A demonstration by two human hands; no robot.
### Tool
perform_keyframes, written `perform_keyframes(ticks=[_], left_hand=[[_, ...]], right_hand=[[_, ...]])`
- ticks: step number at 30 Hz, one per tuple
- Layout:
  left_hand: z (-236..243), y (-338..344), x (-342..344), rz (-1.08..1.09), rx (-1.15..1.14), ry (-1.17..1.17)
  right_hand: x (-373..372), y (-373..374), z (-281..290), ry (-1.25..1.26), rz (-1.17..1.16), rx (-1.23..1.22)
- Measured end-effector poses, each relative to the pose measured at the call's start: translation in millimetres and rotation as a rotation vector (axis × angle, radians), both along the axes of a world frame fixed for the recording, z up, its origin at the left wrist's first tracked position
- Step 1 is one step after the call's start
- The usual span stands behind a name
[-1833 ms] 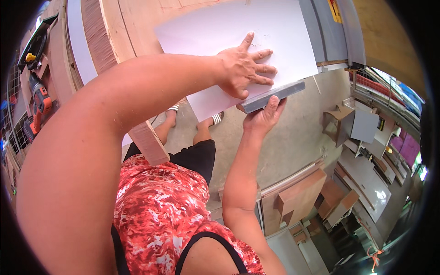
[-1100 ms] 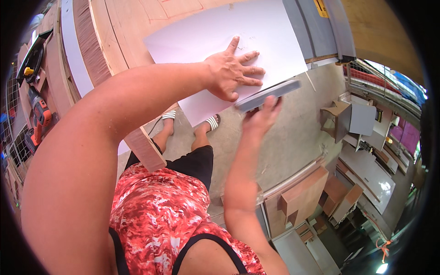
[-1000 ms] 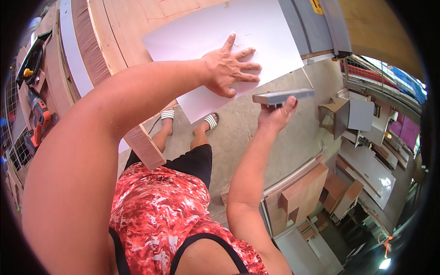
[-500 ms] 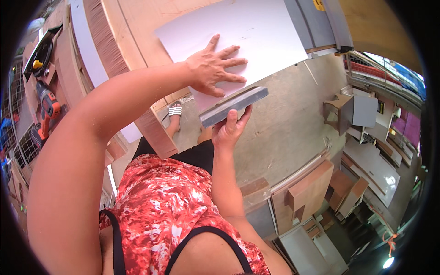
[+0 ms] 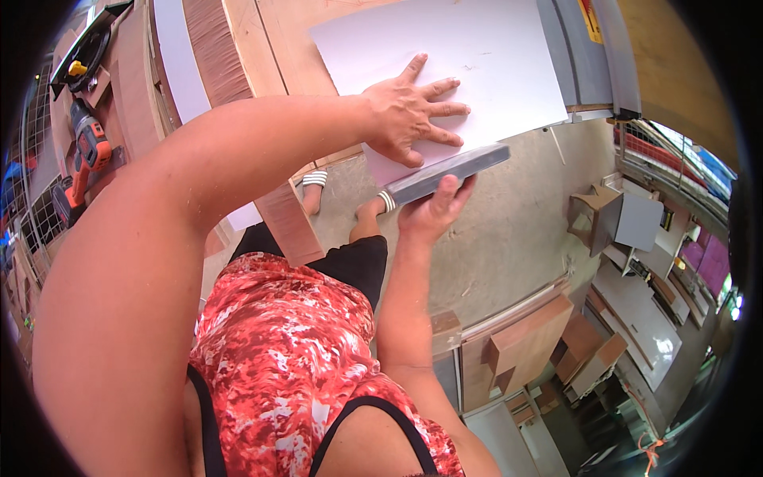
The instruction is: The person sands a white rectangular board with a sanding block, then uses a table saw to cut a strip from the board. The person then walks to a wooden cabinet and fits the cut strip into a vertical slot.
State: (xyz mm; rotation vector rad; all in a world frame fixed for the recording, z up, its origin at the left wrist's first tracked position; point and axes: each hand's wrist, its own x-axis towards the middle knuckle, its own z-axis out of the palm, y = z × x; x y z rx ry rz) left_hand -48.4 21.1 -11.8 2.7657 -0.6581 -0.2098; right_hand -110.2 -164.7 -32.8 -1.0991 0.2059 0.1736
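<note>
My left hand point(image 5: 413, 119) lies spread on a white sheet point(image 5: 493, 52), which rests on a pale wooden worktop point(image 5: 282, 40). Beneath it, along the sheet's near edge, is a long grey block point(image 5: 469, 163); my right hand point(image 5: 429, 211) grips it from below, thumb on its near side. Whether the block presses against the edge or only sits beside it, I cannot tell exactly.
An orange-and-black drill point(image 5: 87, 151) lies among wooden strips at the left. A grey metal surface point(image 5: 584, 67) adjoins the sheet on the right. Wooden panels point(image 5: 524, 334) and boxy pieces point(image 5: 596, 215) stand on the concrete floor point(image 5: 509, 246). My sandalled feet show below the sheet.
My right hand has worked the grey block to and fro by the sheet's edge, briefly dropping away, and has now moved rightward. My left hand stays spread on the sheet. The view has shifted slightly.
</note>
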Motion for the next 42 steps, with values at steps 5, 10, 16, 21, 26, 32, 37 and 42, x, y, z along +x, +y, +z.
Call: perform_keyframes(ticks=[5, 10, 16, 21, 26, 32, 37, 42], left_hand=[[1, 1, 4, -0.011, -0.001, 0.021], [3, 2, 0, -0.004, 0.017, 0.034], [2, 2, 2, -0.014, 0.006, 0.056], [5, 2, 2, -0.014, 0.006, 0.050], [3, 1, 5, -0.021, -0.003, 0.019], [3, 4, 2, -0.012, -0.003, 0.029], [-1, 1, 3, -0.017, -0.022, 0.037], [1, 4, 0, -0.017, -0.019, 0.040]], right_hand=[[-51, 18, 9, 0.109, -0.014, -0.065], [-18, 7, 6, 0.080, -0.010, -0.046], [-55, 20, 14, 0.108, -0.014, -0.080], [-16, 6, 9, 0.090, -0.018, -0.058], [-20, 5, 5, 0.077, -0.045, -0.038], [-19, 7, 10, 0.105, -0.018, -0.119], [-21, 6, 6, 0.062, -0.024, -0.096], [-47, 14, 2, 0.074, -0.002, -0.171]])
